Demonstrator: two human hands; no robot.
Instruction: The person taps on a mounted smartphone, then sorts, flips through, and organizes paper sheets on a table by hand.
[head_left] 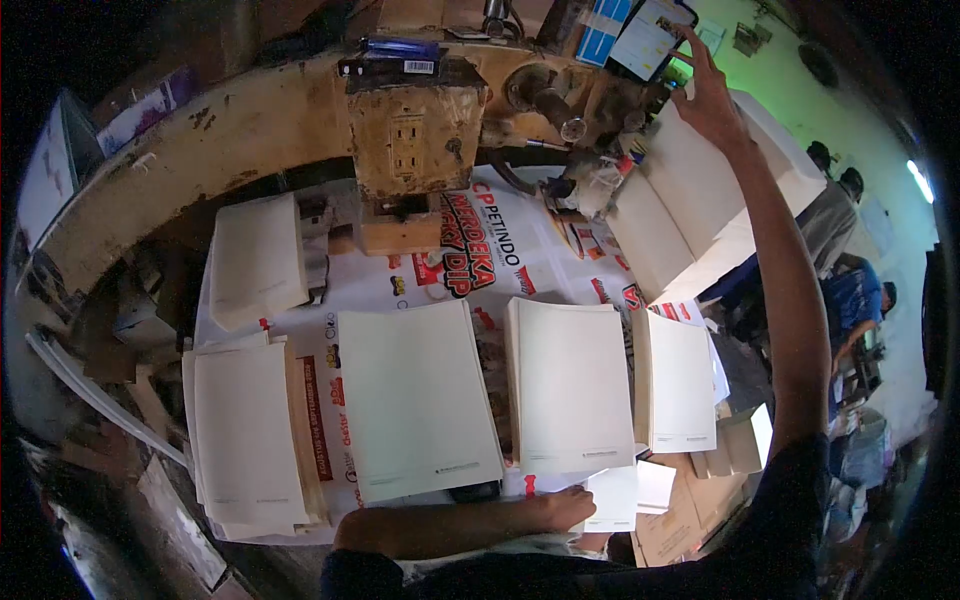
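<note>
My left hand (570, 508) is closed in a fist low in the head view, at the left edge of a small white sheet (611, 498). Whether its fingers pinch that sheet or something else is hidden. My right hand (712, 103) is raised at the upper right, fingers apart and nothing in it. Its fingertips are at the edge of a dark-rimmed panel with a pale face (652, 40), perhaps a phone; touching or not, I cannot tell. Below that arm stands a tall stack of large white paper (700, 190).
White paper stacks (420, 400), (572, 390), (250, 430) stand in a row on a printed banner (500, 265). Another paper stack (257, 260) lies behind. A worn machine block (415, 135) rises at the back. Cardboard (670, 520) lies lower right. Other people (855, 300) are at the far right.
</note>
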